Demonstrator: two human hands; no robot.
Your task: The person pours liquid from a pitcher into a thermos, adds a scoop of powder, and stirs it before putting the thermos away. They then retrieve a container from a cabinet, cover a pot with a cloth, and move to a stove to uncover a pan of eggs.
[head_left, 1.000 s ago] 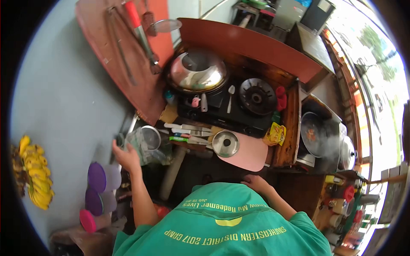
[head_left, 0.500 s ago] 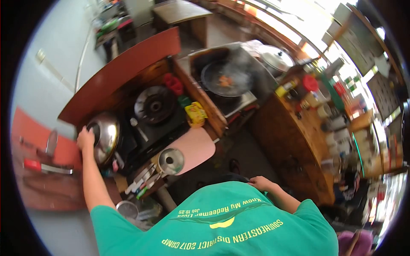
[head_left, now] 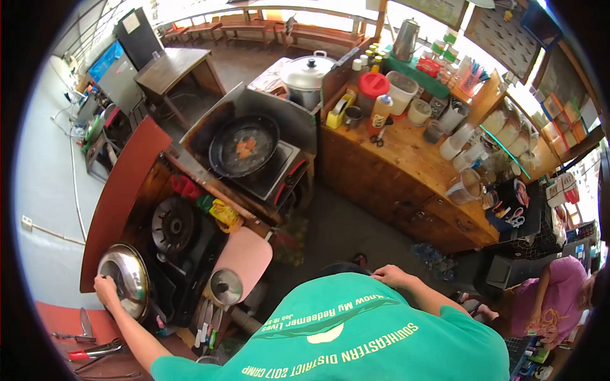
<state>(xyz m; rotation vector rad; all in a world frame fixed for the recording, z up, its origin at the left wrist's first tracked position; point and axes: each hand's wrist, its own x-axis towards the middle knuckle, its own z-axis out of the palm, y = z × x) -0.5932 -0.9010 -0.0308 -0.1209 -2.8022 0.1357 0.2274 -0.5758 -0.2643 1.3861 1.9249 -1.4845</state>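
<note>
At the far left, my left hand [head_left: 107,289] is closed around the knob of a shiny domed metal pot lid [head_left: 132,270]. The lid lies at the end of a black gas stove, and what is under it is hidden. Near it is a bare round burner [head_left: 173,224] with a spoon beside it. My right hand [head_left: 390,276] is at my waist by the shirt hem, fingers curled; what they may hold is hidden. Farther forward, a black frying pan [head_left: 236,162] with orange food pieces [head_left: 245,148] in its middle sits on a second stove.
Knives [head_left: 204,324] and a small round lid [head_left: 226,286] lie near a pink board [head_left: 254,253]. A red panel [head_left: 121,190] stands behind the stove. Jars and bottles crowd the wooden counter [head_left: 406,171]; a large lidded pot [head_left: 307,76] stands behind. A person in pink [head_left: 553,298] is at right.
My view has swung right, so the stoves appear farther left and more of the counter and the other person shows. My left hand stays on the lid knob. Less steam shows over the pan.
</note>
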